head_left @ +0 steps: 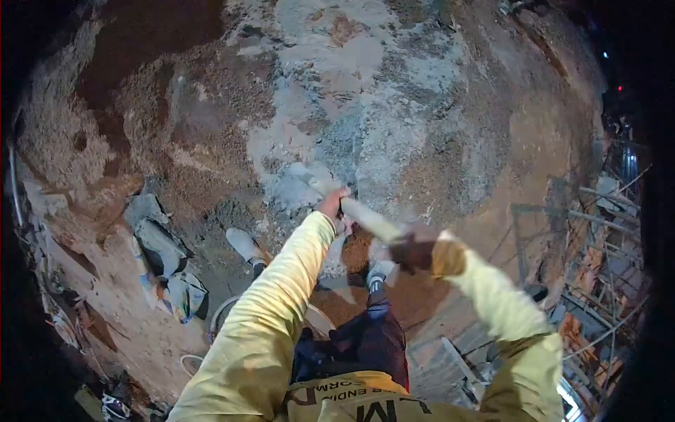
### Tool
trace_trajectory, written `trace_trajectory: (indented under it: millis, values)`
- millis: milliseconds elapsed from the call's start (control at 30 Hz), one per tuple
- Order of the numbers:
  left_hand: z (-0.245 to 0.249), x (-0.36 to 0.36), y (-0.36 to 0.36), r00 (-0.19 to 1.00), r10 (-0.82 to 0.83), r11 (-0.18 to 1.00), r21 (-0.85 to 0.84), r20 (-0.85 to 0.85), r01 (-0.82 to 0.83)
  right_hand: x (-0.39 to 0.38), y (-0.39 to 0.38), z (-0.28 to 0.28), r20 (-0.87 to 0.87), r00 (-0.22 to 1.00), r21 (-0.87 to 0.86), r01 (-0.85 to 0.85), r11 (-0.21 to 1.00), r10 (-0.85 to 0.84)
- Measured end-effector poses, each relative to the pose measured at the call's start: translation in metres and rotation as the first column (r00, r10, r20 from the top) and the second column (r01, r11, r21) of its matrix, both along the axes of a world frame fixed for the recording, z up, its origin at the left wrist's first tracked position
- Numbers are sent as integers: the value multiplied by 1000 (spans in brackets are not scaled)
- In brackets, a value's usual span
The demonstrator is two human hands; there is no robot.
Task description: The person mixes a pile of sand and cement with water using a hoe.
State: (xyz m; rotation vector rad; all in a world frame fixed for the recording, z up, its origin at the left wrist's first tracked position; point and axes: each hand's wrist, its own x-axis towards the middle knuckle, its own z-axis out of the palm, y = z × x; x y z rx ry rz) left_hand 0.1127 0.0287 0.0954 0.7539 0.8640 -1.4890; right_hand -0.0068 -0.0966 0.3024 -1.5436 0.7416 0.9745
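Observation:
My left hand (334,205) is closed around a pale, thick handle (373,221) that slants across in front of my body. Farther down toward the lower right end of the same handle, my right hand (413,249) is wrapped around it, smeared by motion. The handle's upper left end blurs out over the grey ground, so the kind of tool cannot be made out. Beneath it lies a mix of grey powdery material (394,151) and brown soil (232,91). A grey, blurred shape shows below my hands, near my feet.
My shoes (243,244) stand on the ground below the handle. Crumpled sacks (160,246) lie on the left, with a hoop-like rim (219,313) near my legs. At right are a metal frame (522,239), bricks (589,271) and a tangle of bars. The surroundings are dark.

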Motion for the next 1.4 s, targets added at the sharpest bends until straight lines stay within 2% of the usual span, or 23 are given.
trace_trajectory:
  millis: [33,100,167,233,333,367,433,467,533,567,700,767,800,833,867,967,1067,1167,1200,1300,1333,1367,1400]
  values:
    - [-6,2,-15,999,33,999,42,28,-34,-14,-31,11,-124,992,73,23,997,-14]
    - [-6,4,-41,984,151,986,59,91,-157,-36,-80,55,-49,986,-31,-160,987,159]
    - [11,0,-78,956,276,961,-25,101,-275,-143,-139,15,504,827,-311,-96,945,249]
    - [-32,-20,-128,967,254,924,-286,-35,-253,-197,-181,38,274,924,-423,-133,896,266]
    - [68,-96,-241,968,177,979,-128,178,-155,-309,-223,31,242,959,-699,66,712,149]
    - [48,-112,-270,993,90,943,-327,71,-62,-339,-229,21,284,950,-778,151,610,126]
    - [65,-154,-326,986,135,978,-175,97,-117,-382,-249,-8,176,984,-861,135,491,38]
    - [76,-163,-335,976,147,968,-225,163,-108,-397,-256,-20,123,992,-892,119,435,-18]
    - [94,-182,-346,943,176,946,-314,282,-83,-392,-265,-33,-2,1000,-865,10,503,-24]
    - [86,-179,-341,933,203,914,-399,296,-72,-386,-262,-39,-67,998,-838,-46,544,-19]
    - [73,-163,-272,898,121,966,-258,422,-9,-345,-196,-47,29,1000,-643,11,766,9]
    - [76,-161,-219,906,20,999,-36,422,-5,-379,-138,-134,-84,994,-530,-105,842,71]
    - [53,-151,-186,905,-27,997,-53,424,54,-404,-90,-182,36,999,-513,-5,858,27]
    - [14,-138,-147,903,-70,992,-69,423,109,-370,-71,-131,161,986,-569,121,814,-34]
    - [-32,-122,-93,915,-106,993,-14,388,121,-382,-40,-164,72,996,-343,70,937,-48]
    - [-66,-91,12,916,-229,953,266,330,142,-382,72,-225,158,984,-211,117,971,-84]
    - [-79,-29,88,869,-323,896,418,374,153,-338,130,-210,159,986,-335,109,936,-58]
    - [-94,59,127,703,-464,851,493,539,183,-237,160,-191,-54,996,-208,57,977,-69]
    - [-98,90,137,617,-535,815,545,577,196,-200,161,-186,-2,995,-95,100,990,-100]
    - [-102,169,155,212,-818,574,781,534,247,-53,161,-160,-58,998,41,18,999,-15]
    - [-103,189,157,74,-879,473,843,471,255,-18,169,-159,335,928,100,136,986,-162]
    - [-104,204,157,-65,-912,374,887,404,271,10,185,-176,543,793,130,245,961,-276]
    - [-105,214,157,-206,-919,275,920,338,281,47,185,-182,430,866,184,192,964,-254]
